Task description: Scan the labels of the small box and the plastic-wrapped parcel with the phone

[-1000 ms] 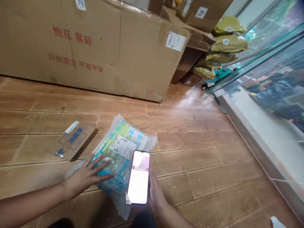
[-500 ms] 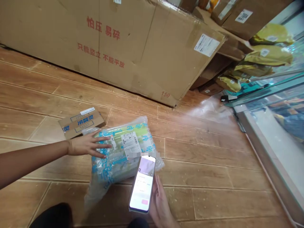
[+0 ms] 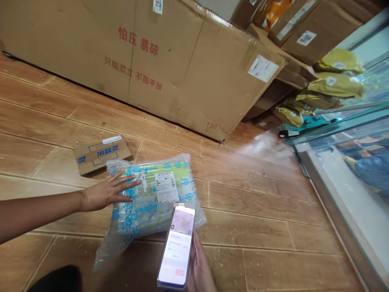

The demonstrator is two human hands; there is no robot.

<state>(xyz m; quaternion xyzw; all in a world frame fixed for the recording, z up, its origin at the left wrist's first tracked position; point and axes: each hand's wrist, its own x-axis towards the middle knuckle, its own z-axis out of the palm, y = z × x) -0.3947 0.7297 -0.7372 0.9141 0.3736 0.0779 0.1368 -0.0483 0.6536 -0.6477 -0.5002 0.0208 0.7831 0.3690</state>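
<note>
Only the head camera here, looking down at a wood-plank floor (image 3: 273, 211).

The left hand (image 3: 106, 191) lies flat with fingers spread on the left end of an air-cushion wrapped parcel (image 3: 152, 198), pressing on it rather than gripping. The parcel lies on the floor right in front of the person, white shipping label (image 3: 166, 187) facing up, with something green and blue showing through the inflated plastic. The right hand (image 3: 199, 269) is wrapped around a smartphone (image 3: 178, 247), held upright just below the label with the screen lit. It looks like some scan or form page, but the text is too small to read.

Just past the parcel's left corner there's a small flat cardboard box (image 3: 101, 155) with blue print, close to it, though I can't tell if they touch. Behind everything stands a big carton with red lettering (image 3: 146, 61), plus more brown boxes and a stack of yellow mailer bags (image 3: 331, 83) off to the right, next to a glass display counter (image 3: 349, 134).

My read: this is the scan-the-label step, with one hand steadying the parcel while the phone gets lined up. The next move probably calls for bringing the phone camera square over the label and holding both still. That shiny wrap could throw glare, so angle matters.
</note>
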